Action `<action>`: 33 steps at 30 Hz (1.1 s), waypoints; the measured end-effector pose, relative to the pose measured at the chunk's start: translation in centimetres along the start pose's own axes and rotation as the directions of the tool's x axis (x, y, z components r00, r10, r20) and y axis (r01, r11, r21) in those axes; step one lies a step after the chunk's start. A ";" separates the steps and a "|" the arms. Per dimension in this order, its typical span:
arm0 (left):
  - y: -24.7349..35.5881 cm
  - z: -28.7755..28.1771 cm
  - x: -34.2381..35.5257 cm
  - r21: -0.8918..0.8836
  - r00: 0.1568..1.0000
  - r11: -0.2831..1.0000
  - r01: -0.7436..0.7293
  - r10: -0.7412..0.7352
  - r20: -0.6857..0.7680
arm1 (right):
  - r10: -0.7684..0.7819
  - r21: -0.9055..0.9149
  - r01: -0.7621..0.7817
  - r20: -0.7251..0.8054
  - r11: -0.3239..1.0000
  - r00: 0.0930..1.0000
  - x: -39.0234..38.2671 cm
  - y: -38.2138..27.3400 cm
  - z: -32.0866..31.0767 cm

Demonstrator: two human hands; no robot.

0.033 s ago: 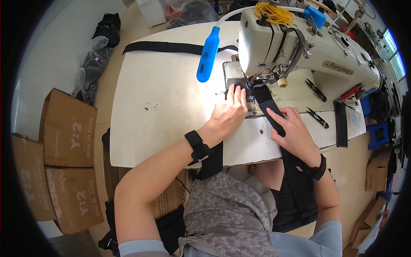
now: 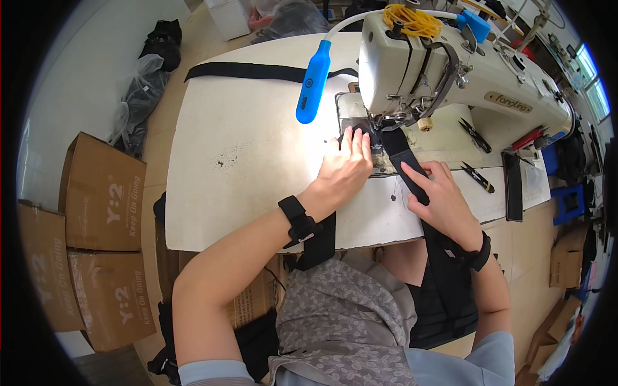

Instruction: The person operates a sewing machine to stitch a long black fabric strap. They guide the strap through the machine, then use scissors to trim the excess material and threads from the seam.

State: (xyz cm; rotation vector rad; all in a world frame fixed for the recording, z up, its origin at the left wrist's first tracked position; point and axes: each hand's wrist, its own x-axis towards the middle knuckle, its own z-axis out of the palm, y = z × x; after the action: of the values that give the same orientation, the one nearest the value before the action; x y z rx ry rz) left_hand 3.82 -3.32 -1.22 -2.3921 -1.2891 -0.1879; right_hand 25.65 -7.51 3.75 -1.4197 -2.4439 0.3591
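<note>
My left hand (image 2: 342,166) lies palm down with outstretched fingers pressing dark fabric on the needle plate, just left of the presser foot (image 2: 380,125) of a white industrial sewing machine (image 2: 393,71). A black strap (image 2: 399,147) runs from beside the foot toward the table's front edge. On it, a little lower and to the right, my right hand (image 2: 444,202) grips with thumb and fingers. More black strap (image 2: 318,248) hangs over the front edge beneath my left wrist.
The white table (image 2: 238,141) holds a loose black strap (image 2: 232,71) and two snips (image 2: 475,136) (image 2: 476,175). A blue wand-shaped lamp (image 2: 312,83) hangs by the machine head; yellow cord (image 2: 412,20) sits on top. Cardboard boxes (image 2: 103,193) stand left, a blue stool (image 2: 568,204) right.
</note>
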 end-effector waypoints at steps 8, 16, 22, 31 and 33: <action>0.9 0.3 0.3 -0.023 0.999 0.999 -0.047 0.048 0.017 | -0.021 -0.006 0.021 -0.020 1.000 1.000 0.0 0.0 0.0; 1.1 0.2 -0.2 -0.178 0.991 0.979 -0.101 0.115 0.068 | -0.056 -0.001 0.056 -0.056 0.998 0.997 -0.1 0.3 0.3; 0.5 0.4 -0.3 -0.296 0.987 0.945 -0.142 0.157 0.027 | -0.047 -0.001 0.047 -0.047 0.999 0.998 -0.1 0.3 0.2; -1.0 0.7 -0.2 -0.374 0.975 0.903 -0.212 0.222 -0.016 | -0.046 0.007 0.046 -0.037 0.999 0.998 -0.1 0.2 0.2; -1.2 0.5 -0.3 -0.384 0.982 0.906 -0.179 0.190 -0.009 | -0.045 0.011 0.045 -0.044 0.999 0.998 -0.1 0.3 0.2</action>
State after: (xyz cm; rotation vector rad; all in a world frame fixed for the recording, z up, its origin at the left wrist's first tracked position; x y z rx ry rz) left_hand 2.61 -2.75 -1.45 -2.8406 -1.1081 -0.3834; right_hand 25.83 -7.48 3.45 -1.3510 -2.4308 0.3283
